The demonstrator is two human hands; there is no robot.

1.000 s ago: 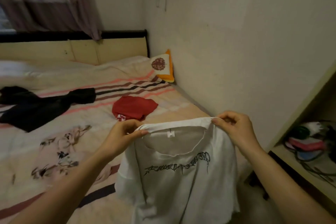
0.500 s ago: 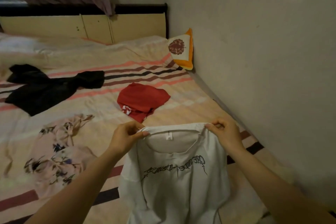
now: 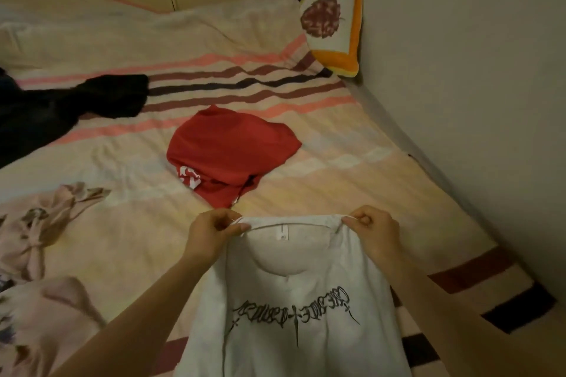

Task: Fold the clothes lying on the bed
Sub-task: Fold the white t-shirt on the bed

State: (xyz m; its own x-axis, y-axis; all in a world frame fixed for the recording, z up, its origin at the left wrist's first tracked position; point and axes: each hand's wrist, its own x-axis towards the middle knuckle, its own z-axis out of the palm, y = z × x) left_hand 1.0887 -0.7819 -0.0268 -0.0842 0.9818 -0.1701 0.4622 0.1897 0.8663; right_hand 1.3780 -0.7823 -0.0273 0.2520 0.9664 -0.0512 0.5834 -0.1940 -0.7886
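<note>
Hands (image 3: 214, 232) (image 3: 375, 231) apart, each pinched a shoulder of the white shirt (image 3: 294, 309) | shirt hung at 6 o'clock over the bed (image 3: 352, 171) | likely straightening it for folding

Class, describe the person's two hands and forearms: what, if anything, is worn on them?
Both forearms are bare, with no sleeves in view. The left hand and right hand wear no gloves; no watch, bracelet or ring shows on the wrists or fingers.

Likely a home bedroom: bed (image 3: 382, 193), pillow (image 3: 333, 24), strewn clothes (image 3: 226, 153).
</note>
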